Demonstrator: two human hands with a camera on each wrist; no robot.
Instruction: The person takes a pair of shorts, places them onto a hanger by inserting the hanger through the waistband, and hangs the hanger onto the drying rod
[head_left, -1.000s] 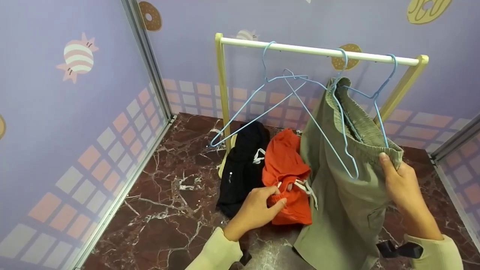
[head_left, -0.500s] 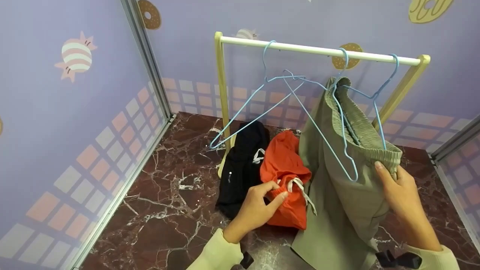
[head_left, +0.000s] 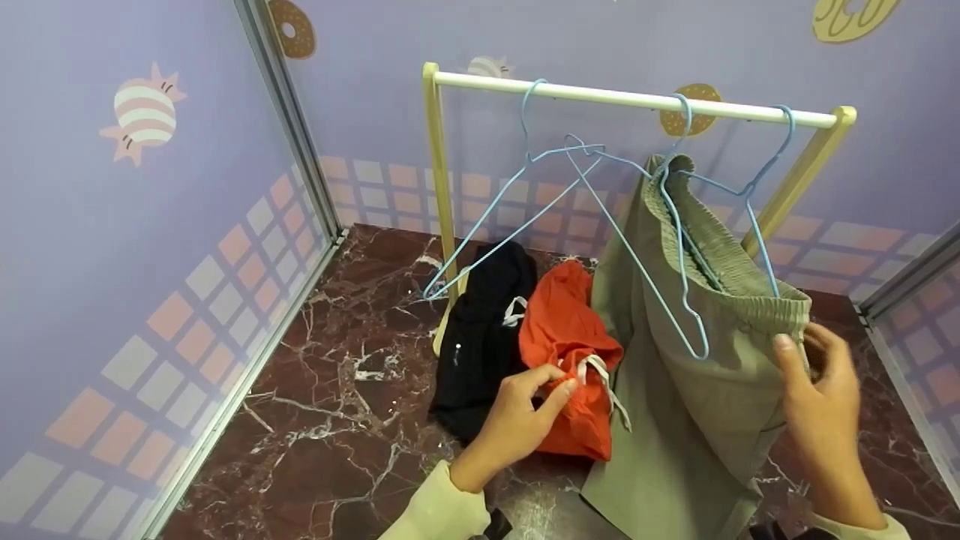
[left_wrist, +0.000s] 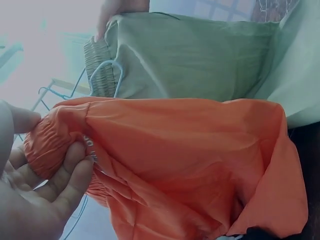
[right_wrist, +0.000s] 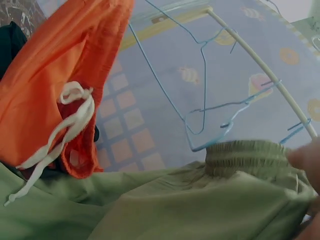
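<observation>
My left hand (head_left: pixel 510 416) pinches the elastic waistband of orange shorts (head_left: pixel 562 315) with a white drawstring; the left wrist view shows the thumb and fingers around that gathered band. Olive-green trousers (head_left: pixel 675 390) hang from the right-hand blue hanger (head_left: pixel 754 210), which reaches into their waist. At the right end of their waistband is my right hand (head_left: pixel 825 405), thumb against the front and fingers bent loosely beside the edge, a gap showing between them. In the right wrist view this hand is blurred and cut off beside the olive waistband (right_wrist: pixel 250 159).
A white rail (head_left: pixel 600 94) on wooden posts carries the hangers. Bare blue hangers (head_left: pixel 510 184) hang left of and in front of the trousers. Black shorts (head_left: pixel 480 352) lie on the marbled floor (head_left: pixel 337 420) left of the orange pair. Patterned walls (head_left: pixel 225 97) enclose the corner.
My right hand has slid down and then right along the trousers' waistband, its fingers loosening from the edge. The left hand keeps its pinch on the orange shorts, which shifted slightly.
</observation>
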